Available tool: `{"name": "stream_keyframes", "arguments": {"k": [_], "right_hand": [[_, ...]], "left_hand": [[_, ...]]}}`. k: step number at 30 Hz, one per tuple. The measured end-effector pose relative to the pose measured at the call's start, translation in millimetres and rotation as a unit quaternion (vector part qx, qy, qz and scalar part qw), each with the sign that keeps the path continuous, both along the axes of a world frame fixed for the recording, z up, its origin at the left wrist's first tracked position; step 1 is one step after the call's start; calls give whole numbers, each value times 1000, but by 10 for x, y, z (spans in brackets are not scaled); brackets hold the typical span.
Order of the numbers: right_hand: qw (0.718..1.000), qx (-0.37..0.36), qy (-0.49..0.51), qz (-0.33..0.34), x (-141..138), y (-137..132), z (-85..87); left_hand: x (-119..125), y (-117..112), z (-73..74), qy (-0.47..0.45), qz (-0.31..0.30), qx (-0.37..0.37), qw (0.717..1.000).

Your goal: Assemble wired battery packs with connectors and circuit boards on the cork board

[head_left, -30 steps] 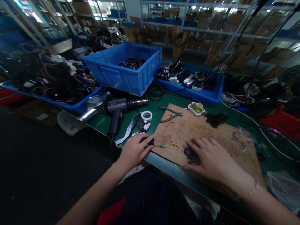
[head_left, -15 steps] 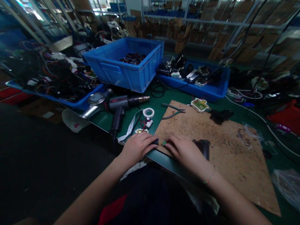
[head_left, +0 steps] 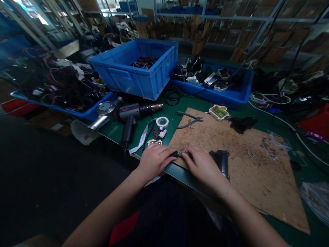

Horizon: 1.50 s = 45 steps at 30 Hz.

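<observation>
My left hand (head_left: 153, 160) and my right hand (head_left: 203, 165) meet at the near left corner of a brown cork board (head_left: 239, 151). Between their fingertips is a small green connector (head_left: 180, 153) with thin wires, beside a small black part that my left hand's fingers close on. My right hand pinches at the connector. A black cylindrical part (head_left: 221, 161) lies on the board just right of my right hand.
A heat gun (head_left: 133, 115), a tape roll (head_left: 162, 121), pliers (head_left: 189, 120) and a small circuit board (head_left: 219, 112) lie on the green table (head_left: 114, 130). Blue bins (head_left: 138, 73) of cables and parts stand behind. A red crate (head_left: 318, 123) sits at the right.
My right hand left the black part on the board and moved left to the connector, meeting my left hand. The view shifted slightly.
</observation>
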State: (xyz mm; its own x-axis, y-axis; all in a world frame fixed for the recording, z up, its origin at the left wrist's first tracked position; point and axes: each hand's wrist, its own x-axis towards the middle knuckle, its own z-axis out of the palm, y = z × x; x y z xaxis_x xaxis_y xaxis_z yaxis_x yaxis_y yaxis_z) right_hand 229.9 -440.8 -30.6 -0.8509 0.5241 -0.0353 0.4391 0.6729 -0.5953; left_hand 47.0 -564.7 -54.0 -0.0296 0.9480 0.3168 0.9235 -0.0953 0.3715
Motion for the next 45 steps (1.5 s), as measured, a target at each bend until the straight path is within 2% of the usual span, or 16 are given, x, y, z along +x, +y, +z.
{"name": "stream_keyframes", "arguments": {"k": [12,22,27,38,45], "right_hand": [[1000,-8,4,-7,23,-10,22],[1000,10,7,-20,14,-12,-8],[999,45,5,0,62,-56,34],[997,77,-12,-31,135,-73,22],[999,14,47,-23,145,-31,-12]], "left_hand": [[67,25,-29,45,13,31,998],[34,22,-63,14,4,22,1000],[55,44,-67,10,4,36,999],[57,117,-49,-6,-2,32,999],[23,104,-85,-18,2,49,999]]}}
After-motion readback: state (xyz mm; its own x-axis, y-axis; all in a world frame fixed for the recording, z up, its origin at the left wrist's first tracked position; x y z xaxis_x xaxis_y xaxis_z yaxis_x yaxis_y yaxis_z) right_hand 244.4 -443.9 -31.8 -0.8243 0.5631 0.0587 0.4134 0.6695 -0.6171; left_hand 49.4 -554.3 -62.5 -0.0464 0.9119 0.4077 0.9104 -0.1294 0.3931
